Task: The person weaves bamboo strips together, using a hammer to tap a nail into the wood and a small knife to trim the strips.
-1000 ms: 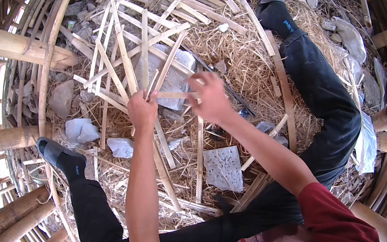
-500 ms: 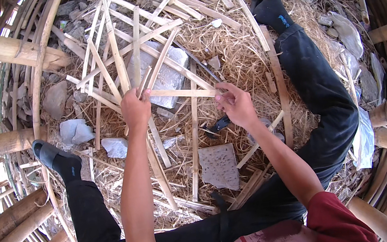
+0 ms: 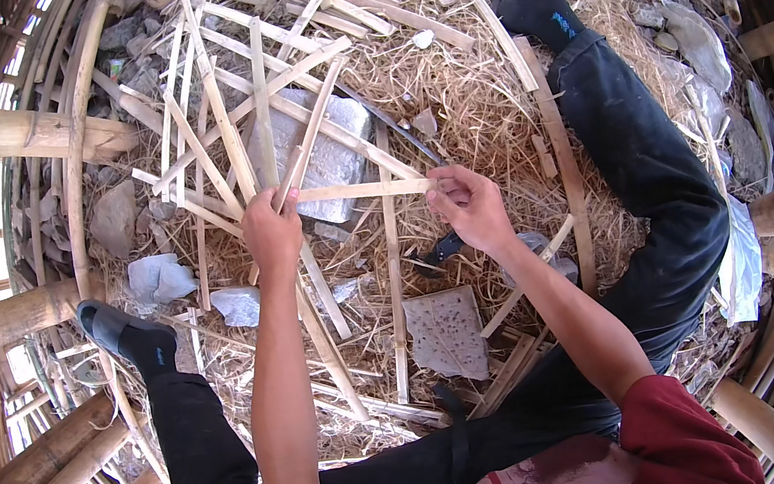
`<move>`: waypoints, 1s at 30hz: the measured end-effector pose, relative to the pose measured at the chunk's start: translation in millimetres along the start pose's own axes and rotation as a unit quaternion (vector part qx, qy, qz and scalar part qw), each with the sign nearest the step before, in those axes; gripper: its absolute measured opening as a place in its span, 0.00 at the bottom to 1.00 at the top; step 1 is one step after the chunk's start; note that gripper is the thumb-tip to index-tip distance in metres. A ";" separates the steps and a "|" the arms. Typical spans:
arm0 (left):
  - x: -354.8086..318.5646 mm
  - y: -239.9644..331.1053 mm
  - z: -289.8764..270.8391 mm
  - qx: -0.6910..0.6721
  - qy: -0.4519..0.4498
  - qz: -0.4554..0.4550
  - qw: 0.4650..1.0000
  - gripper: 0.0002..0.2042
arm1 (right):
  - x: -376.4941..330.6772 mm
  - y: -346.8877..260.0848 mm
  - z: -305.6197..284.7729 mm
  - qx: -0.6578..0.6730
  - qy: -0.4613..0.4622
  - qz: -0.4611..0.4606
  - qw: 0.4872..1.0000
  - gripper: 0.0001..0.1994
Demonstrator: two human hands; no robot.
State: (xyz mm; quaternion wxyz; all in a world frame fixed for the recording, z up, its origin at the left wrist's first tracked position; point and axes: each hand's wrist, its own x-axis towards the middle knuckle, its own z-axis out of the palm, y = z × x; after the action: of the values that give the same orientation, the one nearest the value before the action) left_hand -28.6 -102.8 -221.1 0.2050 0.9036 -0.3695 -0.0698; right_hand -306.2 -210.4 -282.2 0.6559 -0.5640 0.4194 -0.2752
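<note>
Several pale bamboo strips cross each other in a loose lattice in front of me. My left hand (image 3: 272, 232) is closed where some of these strips meet, gripping them between thumb and fingers. A flat bamboo strip (image 3: 364, 190) runs sideways from that spot to my right hand (image 3: 469, 209), which pinches its far end. Beneath the lattice lies a large grey stone block (image 3: 319, 166). Just left of my right hand, a dark tool (image 3: 439, 252) with a black handle rests on the shavings, partly hidden.
A flat pitted stone (image 3: 447, 334) lies near my lap. Loose rocks (image 3: 160, 278) are by my left foot, and more bamboo strips (image 3: 400, 7) pile up at the far side. Bamboo poles (image 3: 4, 315) wall both sides. Clear plastic sheeting (image 3: 739, 267) lies beyond my right leg.
Both hands keep their grip on the bamboo strips and have hardly moved. The whole view has shifted slightly; the lattice tilts a little with it.
</note>
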 end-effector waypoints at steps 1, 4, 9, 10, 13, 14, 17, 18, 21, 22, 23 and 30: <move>0.9 -2.0 0.2 -0.004 -0.001 0.005 1.000 0.15 | -0.8 0.1 1.7 0.000 0.004 -0.010 1.000 0.16; 2.4 3.3 -3.0 0.013 -0.024 0.019 0.999 0.16 | 1.3 2.3 2.2 0.008 0.020 -0.010 1.000 0.16; 8.2 -3.2 -1.9 0.038 -0.037 0.001 0.999 0.18 | 9.5 -4.1 4.2 0.061 0.001 0.075 0.995 0.17; 7.3 -1.9 -2.0 0.031 -0.035 -0.001 0.999 0.18 | 10.3 -6.4 3.2 0.099 -0.008 0.095 0.991 0.18; 8.1 2.5 -3.1 0.045 -0.054 -0.037 0.997 0.17 | 16.8 -10.6 -9.3 0.211 -0.035 0.147 0.966 0.18; 9.0 1.9 -2.4 0.048 -0.052 -0.035 0.997 0.17 | 21.1 -11.2 -18.4 0.251 -0.040 0.158 0.954 0.18; 8.9 3.8 -3.0 0.052 -0.058 -0.037 0.996 0.17 | 24.9 -12.7 -19.2 0.208 -0.053 0.153 0.965 0.19; 8.3 7.5 -5.2 0.050 -0.070 -0.044 0.995 0.16 | 25.2 -13.1 -17.8 0.166 -0.055 0.145 0.974 0.20; 7.1 9.2 -5.0 0.052 -0.066 -0.041 0.996 0.17 | 27.5 -2.5 -10.6 0.119 -0.031 0.125 0.984 0.22; 7.0 8.7 -4.0 0.054 -0.059 -0.036 0.996 0.17 | 29.2 0.7 -11.6 0.117 -0.026 0.126 0.985 0.22; 7.6 7.9 -5.0 0.054 -0.060 -0.037 0.996 0.17 | 30.0 -1.7 -12.6 0.102 -0.033 0.126 0.986 0.21; 8.5 4.1 -7.0 0.022 -0.055 -0.044 0.997 0.16 | 32.8 -19.7 -23.7 0.125 -0.033 0.122 0.984 0.18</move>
State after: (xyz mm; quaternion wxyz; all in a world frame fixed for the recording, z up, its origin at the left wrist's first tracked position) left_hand -23.2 -109.1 -212.8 0.1610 0.9183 -0.3411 -0.1200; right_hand -308.1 -254.0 -271.2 0.7634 -0.4312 0.4251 -0.2248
